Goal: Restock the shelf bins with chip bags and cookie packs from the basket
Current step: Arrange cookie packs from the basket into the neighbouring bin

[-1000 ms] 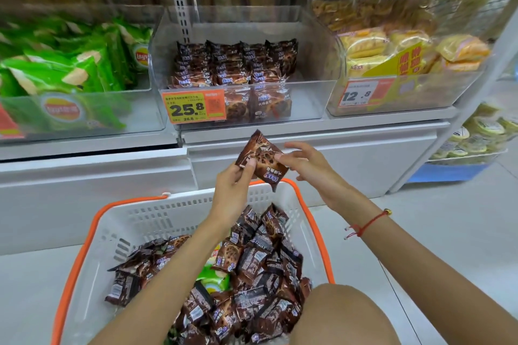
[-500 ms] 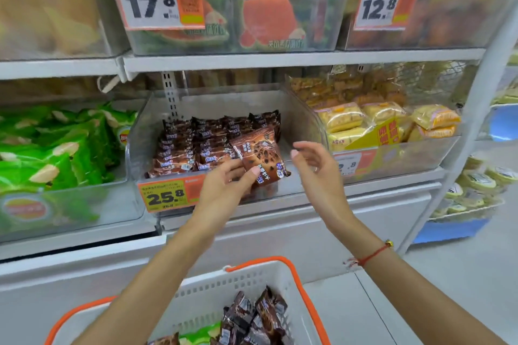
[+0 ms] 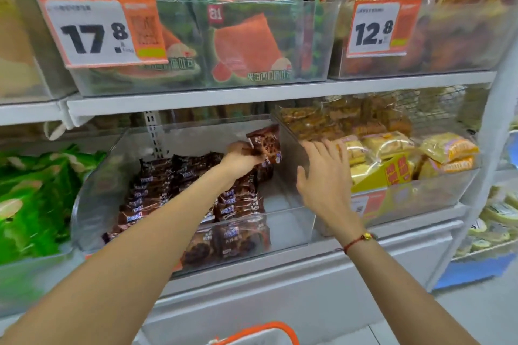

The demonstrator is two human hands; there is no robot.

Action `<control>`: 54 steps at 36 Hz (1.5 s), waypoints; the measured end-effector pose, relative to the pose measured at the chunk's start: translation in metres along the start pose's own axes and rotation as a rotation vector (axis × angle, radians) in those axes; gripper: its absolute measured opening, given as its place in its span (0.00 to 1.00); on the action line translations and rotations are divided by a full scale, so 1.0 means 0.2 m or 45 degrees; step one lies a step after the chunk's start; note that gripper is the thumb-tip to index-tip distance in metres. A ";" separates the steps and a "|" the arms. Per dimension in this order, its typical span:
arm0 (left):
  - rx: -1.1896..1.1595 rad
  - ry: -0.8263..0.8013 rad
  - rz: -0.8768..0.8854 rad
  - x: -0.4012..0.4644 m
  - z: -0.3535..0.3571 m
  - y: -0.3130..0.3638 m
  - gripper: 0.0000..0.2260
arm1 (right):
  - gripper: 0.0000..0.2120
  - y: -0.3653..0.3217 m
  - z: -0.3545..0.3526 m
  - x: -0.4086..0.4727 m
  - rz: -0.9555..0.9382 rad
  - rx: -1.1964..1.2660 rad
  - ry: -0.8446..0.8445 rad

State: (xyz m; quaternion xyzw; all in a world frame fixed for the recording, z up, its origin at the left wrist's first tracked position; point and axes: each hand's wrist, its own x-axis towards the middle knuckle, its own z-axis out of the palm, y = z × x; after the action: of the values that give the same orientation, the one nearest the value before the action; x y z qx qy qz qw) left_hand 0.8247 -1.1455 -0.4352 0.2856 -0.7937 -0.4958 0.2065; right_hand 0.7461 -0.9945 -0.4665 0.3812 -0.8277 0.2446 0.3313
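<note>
1. We are now reaching our left hand (image 3: 241, 158) deep into the clear plastic shelf bin (image 3: 291, 221); half a second ago it was hovering at the bin's front.
2. It is pinching the glossy brown cookie pack (image 3: 265, 145), tilted above the stacked packs.
3. Our right hand (image 3: 325, 173), fingers spread and holding nothing, is touching the bin's right wall.

1. A white metal shelving unit (image 3: 196, 98) fills the view under flat, even light.
2. Below its lower shelf runs a pale grey base panel (image 3: 280, 286).
3. Right of the unit's white upright (image 3: 496, 131) stands a lower display on a blue base (image 3: 473, 272).
4. Light grey floor (image 3: 482, 314) lies below that base.
</note>
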 end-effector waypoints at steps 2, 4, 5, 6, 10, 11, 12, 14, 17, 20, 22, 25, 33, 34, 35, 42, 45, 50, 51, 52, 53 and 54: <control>0.227 -0.044 0.047 0.05 0.02 -0.01 0.12 | 0.22 0.00 0.01 0.00 -0.012 -0.002 0.007; 0.404 -0.078 0.070 0.09 0.04 -0.02 0.15 | 0.22 0.01 0.01 0.00 -0.020 0.003 0.015; 0.471 -0.084 0.084 0.11 0.03 -0.03 0.16 | 0.22 0.01 0.02 0.00 -0.019 0.014 0.025; 0.543 -0.086 0.103 0.12 0.03 -0.04 0.17 | 0.22 0.01 0.02 0.00 -0.018 0.029 0.041; 0.876 -0.135 0.178 0.17 -0.02 -0.05 0.14 | 0.22 0.01 0.02 0.00 -0.013 0.061 0.065; 0.948 -0.159 0.188 0.17 -0.02 -0.05 0.14 | 0.22 0.01 0.02 0.00 -0.016 0.059 0.063; 1.017 -0.184 0.203 0.18 -0.03 -0.05 0.14 | 0.22 0.01 0.02 0.00 -0.017 0.058 0.061; 1.156 -0.217 0.236 0.18 -0.01 -0.05 0.16 | 0.23 0.01 0.02 -0.01 -0.016 0.062 0.060; 1.372 -0.255 0.301 0.20 0.03 -0.04 0.16 | 0.23 0.01 0.03 -0.01 -0.012 0.070 0.065; 1.512 -0.272 0.359 0.20 0.09 -0.04 0.19 | 0.23 0.02 0.03 -0.01 -0.010 0.068 0.053; 1.563 -0.255 0.371 0.19 0.14 -0.05 0.19 | 0.23 0.01 0.02 -0.01 -0.009 0.059 0.040; 1.601 -0.119 0.346 0.20 0.18 -0.07 0.19 | 0.23 0.01 0.02 -0.01 -0.008 0.057 0.029; 1.373 0.111 0.349 0.20 0.13 -0.09 0.21 | 0.23 0.00 0.01 -0.01 0.000 0.082 0.045; 1.352 0.106 0.321 0.20 0.12 -0.09 0.23 | 0.23 0.00 0.01 -0.01 0.002 0.083 0.052; 1.338 0.089 0.266 0.19 0.11 -0.08 0.26 | 0.23 0.00 0.01 -0.01 0.005 0.083 0.056; 1.333 0.084 0.042 0.21 0.13 -0.07 0.25 | 0.23 -0.01 0.01 -0.01 0.014 0.084 0.057; 1.262 0.023 0.046 0.24 0.13 -0.07 0.23 | 0.24 0.00 0.02 -0.01 0.010 0.083 0.054; 1.253 0.002 0.123 0.25 0.11 -0.08 0.23 | 0.24 0.00 0.02 -0.01 0.006 0.081 0.060; 1.268 0.035 0.126 0.26 0.12 -0.09 0.22 | 0.24 0.00 0.03 -0.01 0.004 0.080 0.058; 1.283 0.069 0.128 0.26 0.13 -0.10 0.21 | 0.24 0.00 0.03 -0.01 0.001 0.080 0.056; 1.294 0.098 0.130 0.27 0.14 -0.11 0.20 | 0.23 0.01 0.03 -0.01 -0.002 0.079 0.054; 1.300 0.117 0.128 0.27 0.15 -0.12 0.20 | 0.23 0.01 0.03 -0.01 -0.006 0.078 0.050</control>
State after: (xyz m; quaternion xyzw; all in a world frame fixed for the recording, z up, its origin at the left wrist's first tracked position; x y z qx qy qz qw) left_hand 0.7719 -1.1697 -0.4660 0.3332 -0.9374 -0.0215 0.0989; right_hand 0.7449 -0.9958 -0.4722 0.3882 -0.8123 0.2763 0.3363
